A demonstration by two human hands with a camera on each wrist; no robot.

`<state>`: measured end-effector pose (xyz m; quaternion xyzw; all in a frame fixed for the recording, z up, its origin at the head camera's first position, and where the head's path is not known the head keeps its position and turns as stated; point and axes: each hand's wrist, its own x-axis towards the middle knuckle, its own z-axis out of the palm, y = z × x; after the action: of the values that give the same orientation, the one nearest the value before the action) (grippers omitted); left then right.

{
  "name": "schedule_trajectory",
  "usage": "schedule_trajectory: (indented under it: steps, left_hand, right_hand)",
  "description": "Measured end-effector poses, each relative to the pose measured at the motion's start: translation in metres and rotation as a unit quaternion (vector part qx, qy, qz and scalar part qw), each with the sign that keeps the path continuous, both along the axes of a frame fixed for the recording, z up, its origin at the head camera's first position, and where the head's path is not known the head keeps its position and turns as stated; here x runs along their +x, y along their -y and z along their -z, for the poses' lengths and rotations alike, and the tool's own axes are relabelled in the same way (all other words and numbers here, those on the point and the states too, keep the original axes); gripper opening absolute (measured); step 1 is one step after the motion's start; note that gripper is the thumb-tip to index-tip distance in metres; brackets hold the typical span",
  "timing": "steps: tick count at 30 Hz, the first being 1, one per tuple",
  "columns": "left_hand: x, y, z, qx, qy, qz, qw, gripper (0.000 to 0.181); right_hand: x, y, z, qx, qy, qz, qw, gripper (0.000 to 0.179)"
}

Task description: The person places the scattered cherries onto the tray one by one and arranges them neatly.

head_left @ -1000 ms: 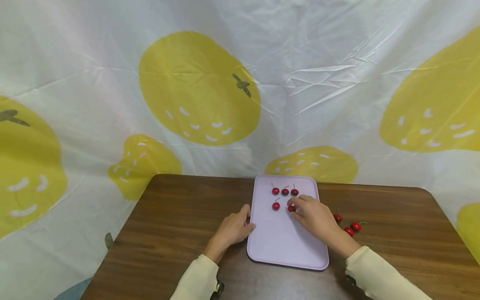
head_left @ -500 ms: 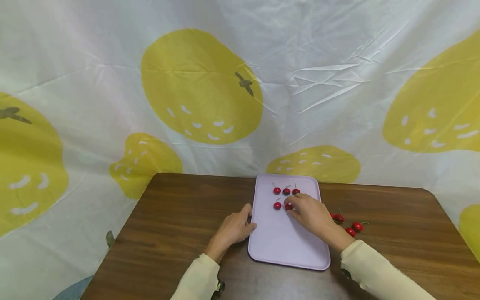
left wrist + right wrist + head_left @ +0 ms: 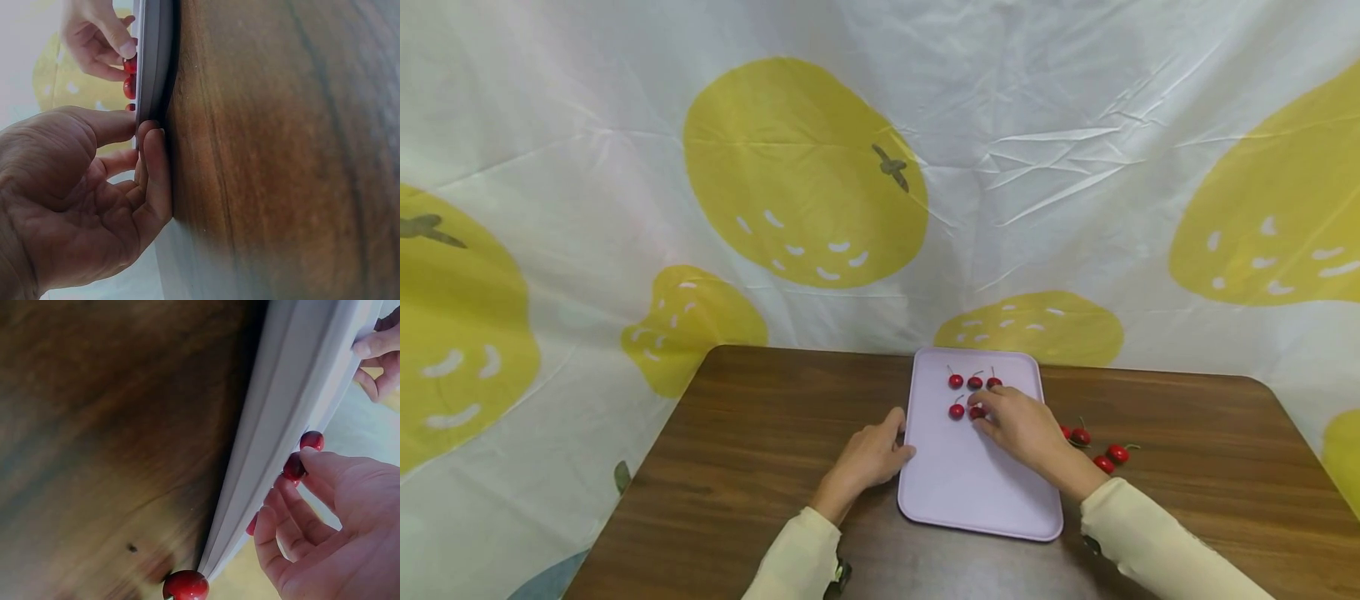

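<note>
A pale lilac tray lies lengthwise on the wooden table. Near its far end three red cherries with stems form a row, the leftmost cherry at the tray's left. Below that one sits a further cherry. Just to its right, my right hand pinches a cherry between thumb and fingers, low over the tray. My left hand grips the tray's left edge, thumb on the rim and fingers against the outer side.
On the table, right of the tray, lie several loose cherries, among them one cherry with its stem pointing right. A white curtain printed with yellow fruit hangs behind the table's far edge.
My right hand has moved slightly left with its cherry, bringing it closer to the one beside it, then stayed there. My left hand keeps its place on the tray edge.
</note>
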<state>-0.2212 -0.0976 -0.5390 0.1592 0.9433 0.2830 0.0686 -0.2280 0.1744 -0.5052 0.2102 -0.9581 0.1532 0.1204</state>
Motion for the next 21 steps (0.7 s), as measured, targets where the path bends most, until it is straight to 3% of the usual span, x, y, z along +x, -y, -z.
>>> schedule_trajectory:
  steps: [5,6,8,12,15,21]
  left_hand:
    - [0.016,-0.004,-0.033,0.003,0.009,0.001,1.0,0.026]
    - [0.017,-0.004,-0.035,0.001,0.012,0.0,0.9999,0.026]
    - [0.017,-0.003,-0.033,0.003,0.006,0.003,1.0,0.026]
    - [0.004,0.0,-0.005,0.005,-0.014,0.007,0.9999,0.026]
    - [-0.002,0.001,0.008,0.005,-0.021,0.005,0.9997,0.027]
    - [-0.003,0.001,0.005,0.008,-0.027,0.009,0.9996,0.028]
  right_hand:
    - [0.0,-0.001,-0.001,-0.005,0.01,0.007,0.9999,0.029]
    - [0.001,-0.001,0.0,-0.007,0.011,0.009,0.9999,0.028]
    - [0.001,-0.002,0.0,-0.009,0.012,0.012,0.9998,0.029]
    - [0.003,-0.004,0.001,-0.018,0.011,0.013,0.9997,0.032]
    - [0.005,-0.007,0.001,-0.022,0.013,0.018,0.9995,0.035]
    - [0.012,-0.019,-0.005,-0.034,0.01,0.033,0.9988,0.038]
